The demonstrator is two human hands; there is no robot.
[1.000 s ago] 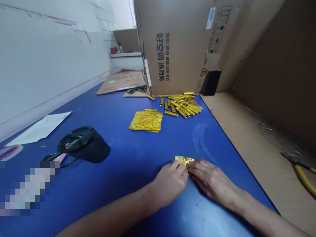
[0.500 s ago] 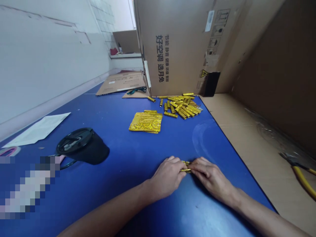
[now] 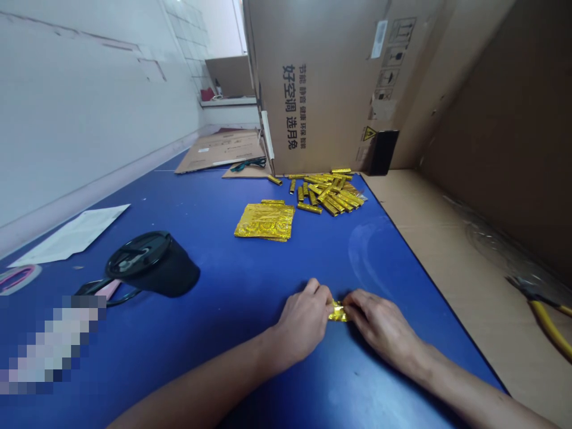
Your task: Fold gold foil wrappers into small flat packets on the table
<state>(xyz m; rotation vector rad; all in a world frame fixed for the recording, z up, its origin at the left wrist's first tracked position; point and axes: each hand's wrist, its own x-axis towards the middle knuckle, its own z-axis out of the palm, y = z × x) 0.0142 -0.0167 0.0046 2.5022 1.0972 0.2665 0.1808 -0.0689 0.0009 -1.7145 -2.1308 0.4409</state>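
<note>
Between my two hands, low over the blue table [image 3: 214,333], is a small piece of shiny gold foil [image 3: 338,311]. My left hand [image 3: 306,319] has its fingers closed on the foil's left end. The right end is pinched by my right hand [image 3: 379,325]. My fingers cover both ends of the piece. Farther back lies a flat stack of gold foil sheets [image 3: 264,221], with one narrow gold roll behind it. To the right of the stack, a loose pile of several gold foil tubes [image 3: 335,193] rests near the cardboard box.
A black lidded cup [image 3: 154,262] stands at the left, with white paper [image 3: 71,232] beyond it. A large cardboard box [image 3: 330,89] rises behind the tubes. Yellow-handled pliers [image 3: 549,328] lie on cardboard at the right. A blurred patch covers the lower left.
The gold foil between my hands now shows a broader, flatter face instead of two thin strips. My left fingers have lifted slightly, and my right fingertips have shifted a little.
</note>
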